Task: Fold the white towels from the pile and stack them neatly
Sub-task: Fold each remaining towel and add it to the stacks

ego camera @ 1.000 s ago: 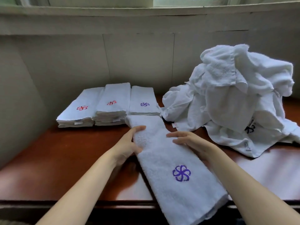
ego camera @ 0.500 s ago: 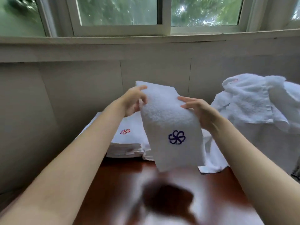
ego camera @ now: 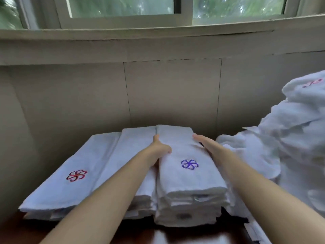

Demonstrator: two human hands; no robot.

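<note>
Now both hands, left hand (ego camera: 161, 149) & right hand (ego camera: 207, 144), lay flat, holding nothing, beside the top towel (ego camera: 189, 166); a bump could've tipped the stack (ego camera: 186, 212).

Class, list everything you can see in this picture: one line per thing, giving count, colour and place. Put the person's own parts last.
folded towel with purple flower: one, white, on top of the right stack, between both hands
stacks of folded towels: three side by side, white, against the wall; the left one shows a red flower
pile of unfolded towels: one heap, white, at the right
table: one, dark reddish brown, under the towels
wall: grey-beige panels behind
window: white frame, greenery outside, at the top
left hand: at the top towel's left edge
right hand: flat along its right edge
</note>
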